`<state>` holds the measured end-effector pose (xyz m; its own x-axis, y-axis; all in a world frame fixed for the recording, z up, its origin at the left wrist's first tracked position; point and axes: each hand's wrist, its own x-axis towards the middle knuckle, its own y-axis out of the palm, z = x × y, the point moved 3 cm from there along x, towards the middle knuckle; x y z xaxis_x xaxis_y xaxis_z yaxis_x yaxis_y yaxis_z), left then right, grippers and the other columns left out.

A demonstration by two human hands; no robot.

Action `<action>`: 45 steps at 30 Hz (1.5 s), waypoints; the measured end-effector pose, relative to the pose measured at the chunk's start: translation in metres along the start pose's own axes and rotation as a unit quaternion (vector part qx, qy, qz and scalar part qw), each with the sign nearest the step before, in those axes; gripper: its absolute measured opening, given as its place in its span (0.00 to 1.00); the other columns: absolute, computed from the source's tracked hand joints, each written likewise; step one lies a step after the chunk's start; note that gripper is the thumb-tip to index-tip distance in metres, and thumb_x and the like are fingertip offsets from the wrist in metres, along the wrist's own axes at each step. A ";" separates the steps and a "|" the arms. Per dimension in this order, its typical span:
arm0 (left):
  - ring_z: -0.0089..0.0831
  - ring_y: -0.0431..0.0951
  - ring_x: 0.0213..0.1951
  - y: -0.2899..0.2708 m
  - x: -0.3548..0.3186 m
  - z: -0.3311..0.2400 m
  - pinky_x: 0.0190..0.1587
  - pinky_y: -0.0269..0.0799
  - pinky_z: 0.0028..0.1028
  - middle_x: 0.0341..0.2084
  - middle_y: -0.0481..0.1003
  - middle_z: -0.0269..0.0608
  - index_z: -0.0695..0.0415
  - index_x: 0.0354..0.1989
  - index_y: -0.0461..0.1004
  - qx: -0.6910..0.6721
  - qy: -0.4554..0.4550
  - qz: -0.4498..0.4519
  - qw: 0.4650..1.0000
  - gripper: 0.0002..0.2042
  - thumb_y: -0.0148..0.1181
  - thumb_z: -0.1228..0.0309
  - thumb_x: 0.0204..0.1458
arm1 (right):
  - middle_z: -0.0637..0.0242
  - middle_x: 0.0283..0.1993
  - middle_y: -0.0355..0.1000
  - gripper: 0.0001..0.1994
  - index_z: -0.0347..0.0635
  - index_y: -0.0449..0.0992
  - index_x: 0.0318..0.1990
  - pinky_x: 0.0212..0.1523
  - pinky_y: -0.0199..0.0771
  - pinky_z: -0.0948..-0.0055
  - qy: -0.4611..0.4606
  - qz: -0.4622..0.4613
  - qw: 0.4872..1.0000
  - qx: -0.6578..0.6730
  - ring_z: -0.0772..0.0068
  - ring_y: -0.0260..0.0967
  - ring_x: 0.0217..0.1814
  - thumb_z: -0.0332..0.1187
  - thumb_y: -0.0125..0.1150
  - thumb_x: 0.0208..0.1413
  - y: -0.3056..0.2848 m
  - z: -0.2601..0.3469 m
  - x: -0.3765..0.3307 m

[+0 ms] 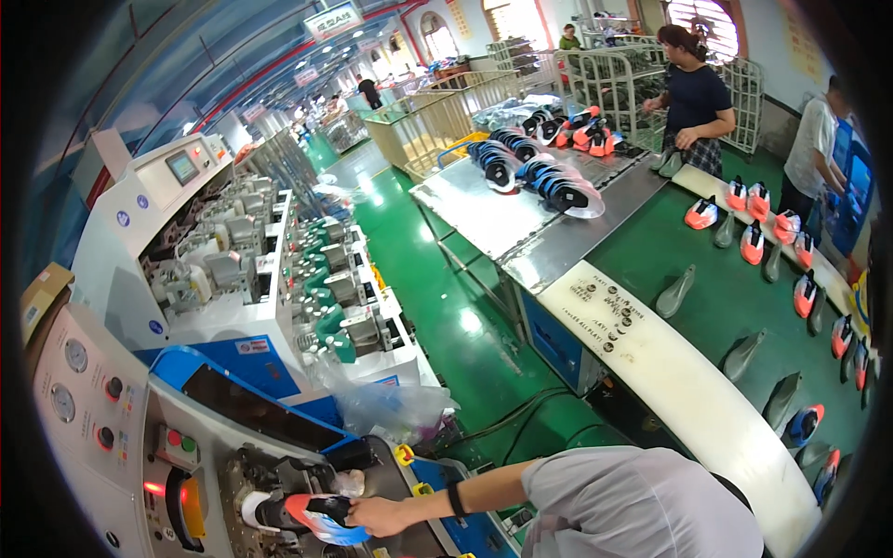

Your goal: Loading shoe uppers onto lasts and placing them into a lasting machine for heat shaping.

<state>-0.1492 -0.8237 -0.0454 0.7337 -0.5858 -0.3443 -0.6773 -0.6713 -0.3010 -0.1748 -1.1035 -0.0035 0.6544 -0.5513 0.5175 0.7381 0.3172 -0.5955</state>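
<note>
My right arm, with a black band on its wrist, reaches left from the grey sleeve at the lower edge. At its end my right hand (377,517) is closed on a shoe upper (321,523) coloured orange-red, white and blue, with a black opening. One end of the upper sits against a white rounded part (253,510) in the machine's metal work area. My fingers are partly hidden against the upper. My left hand is not in view.
Left of my hand stands a control panel (88,400) with gauges and knobs, plus a red-and-green button box (177,447). A conveyor (651,335) carries shoe uppers and grey lasts. Soles (558,181) lie on a metal table (465,200). Co-workers (693,102) stand beyond.
</note>
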 end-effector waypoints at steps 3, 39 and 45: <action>0.36 0.71 0.35 0.008 0.021 0.001 0.40 0.67 0.33 0.33 0.74 0.47 0.62 0.41 0.72 0.030 0.048 0.010 0.998 0.12 0.56 0.65 0.57 | 0.47 0.38 0.71 0.15 0.34 0.72 0.39 0.46 0.67 0.48 0.055 -0.020 0.995 0.083 0.40 0.67 0.46 0.30 0.58 0.41 -0.034 0.030 -0.051; 0.37 0.77 0.42 0.446 -0.268 -0.071 0.44 0.71 0.35 0.42 0.76 0.51 0.64 0.52 0.68 0.331 0.632 0.579 0.394 0.20 0.62 0.68 0.53 | 0.53 0.43 0.70 0.21 0.38 0.73 0.46 0.50 0.68 0.55 0.455 -0.643 0.591 -0.173 0.46 0.66 0.49 0.20 0.58 0.39 -0.333 0.159 -0.599; 0.38 0.71 0.52 0.516 -0.318 -0.050 0.56 0.65 0.36 0.53 0.69 0.47 0.65 0.61 0.60 0.124 0.158 0.853 0.482 0.37 0.71 0.65 0.44 | 0.58 0.40 0.67 0.21 0.38 0.73 0.45 0.45 0.68 0.60 0.644 -0.541 0.254 -0.478 0.53 0.64 0.46 0.16 0.53 0.38 -0.286 0.241 -0.719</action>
<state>-0.7289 -1.0066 -0.0465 -0.9566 -0.2566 -0.1382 -0.2679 0.9609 0.0703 -0.8166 -0.6120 -0.0571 -0.8969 0.0930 0.4324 -0.4081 -0.5510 -0.7279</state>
